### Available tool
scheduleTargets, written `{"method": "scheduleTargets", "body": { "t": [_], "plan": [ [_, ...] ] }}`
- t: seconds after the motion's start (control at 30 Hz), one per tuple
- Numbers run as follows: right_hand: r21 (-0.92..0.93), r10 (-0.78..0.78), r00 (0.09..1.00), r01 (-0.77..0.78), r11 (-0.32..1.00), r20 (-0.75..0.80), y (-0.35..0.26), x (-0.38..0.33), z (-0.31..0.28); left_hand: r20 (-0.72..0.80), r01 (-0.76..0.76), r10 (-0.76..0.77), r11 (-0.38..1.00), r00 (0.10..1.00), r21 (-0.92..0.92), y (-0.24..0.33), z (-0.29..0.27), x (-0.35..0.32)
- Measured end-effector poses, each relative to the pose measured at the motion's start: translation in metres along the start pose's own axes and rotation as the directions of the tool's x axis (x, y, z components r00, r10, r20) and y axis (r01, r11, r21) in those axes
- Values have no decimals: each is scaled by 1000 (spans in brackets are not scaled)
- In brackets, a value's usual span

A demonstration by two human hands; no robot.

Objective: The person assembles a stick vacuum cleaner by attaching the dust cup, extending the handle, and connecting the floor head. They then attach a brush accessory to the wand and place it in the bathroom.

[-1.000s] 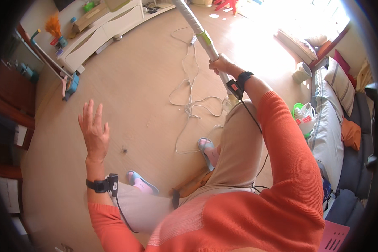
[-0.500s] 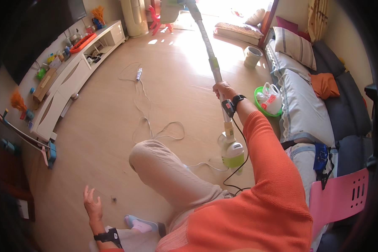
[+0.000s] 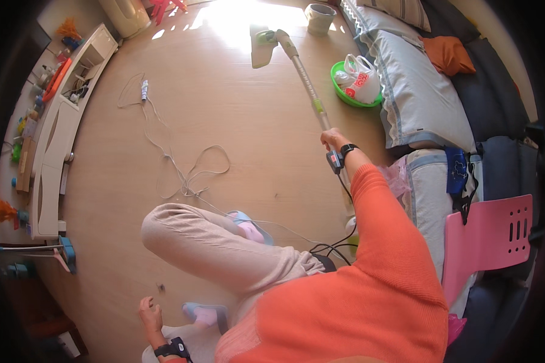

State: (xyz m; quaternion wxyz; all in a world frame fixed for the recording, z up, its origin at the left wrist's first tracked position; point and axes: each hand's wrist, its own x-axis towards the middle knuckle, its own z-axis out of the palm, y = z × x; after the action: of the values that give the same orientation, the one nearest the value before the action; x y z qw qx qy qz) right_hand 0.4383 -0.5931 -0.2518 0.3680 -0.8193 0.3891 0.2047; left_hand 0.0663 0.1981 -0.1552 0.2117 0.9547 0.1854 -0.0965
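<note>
My right hand [image 3: 332, 139] is wrapped around the grey tube of a stick vacuum cleaner [image 3: 306, 78]. The tube slants up and left to a flat pale-green floor head [image 3: 262, 47]; I cannot tell whether that touches the floor. Most of the vacuum's motor body is behind my right sleeve, with a bit of green and white showing. My left hand [image 3: 151, 313] hangs low beside my knee, fingers loosely bent and apart, holding nothing. A small dark bit [image 3: 160, 287] lies on the floor just beyond it.
A white cord [image 3: 188, 187] loops over the wooden floor to a power strip [image 3: 144, 91]. On the right are a sofa [image 3: 430, 91], a green basin [image 3: 339, 91] with a plastic bag, a bin [image 3: 320, 19] and a pink chair [image 3: 490, 236]. A white TV cabinet [image 3: 54, 157] runs along the left.
The view has shifted forward and right over the floor. The vacuum's floor head now sits lower in the picture. My left hand's fingers are more curled, and a second slippered foot shows.
</note>
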Motion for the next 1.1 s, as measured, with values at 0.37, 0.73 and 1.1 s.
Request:
{"method": "scheduleTargets", "body": {
  "t": [0.37, 0.73, 1.1],
  "plan": [
    [9, 175, 984, -175, 984, 36, 107, 54, 35, 290, -1, -23, 997, 957, 83, 17, 40, -4],
    [23, 237, 966, -240, 970, 103, 127, 67, 54, 389, 93, -124, 991, 913, 98, 21, 47, 5],
    [10, 116, 993, -116, 993, 10, 167, 95, 63, 440, 32, -62, 997, 896, 76, 60, 56, 20]
  ]
}}
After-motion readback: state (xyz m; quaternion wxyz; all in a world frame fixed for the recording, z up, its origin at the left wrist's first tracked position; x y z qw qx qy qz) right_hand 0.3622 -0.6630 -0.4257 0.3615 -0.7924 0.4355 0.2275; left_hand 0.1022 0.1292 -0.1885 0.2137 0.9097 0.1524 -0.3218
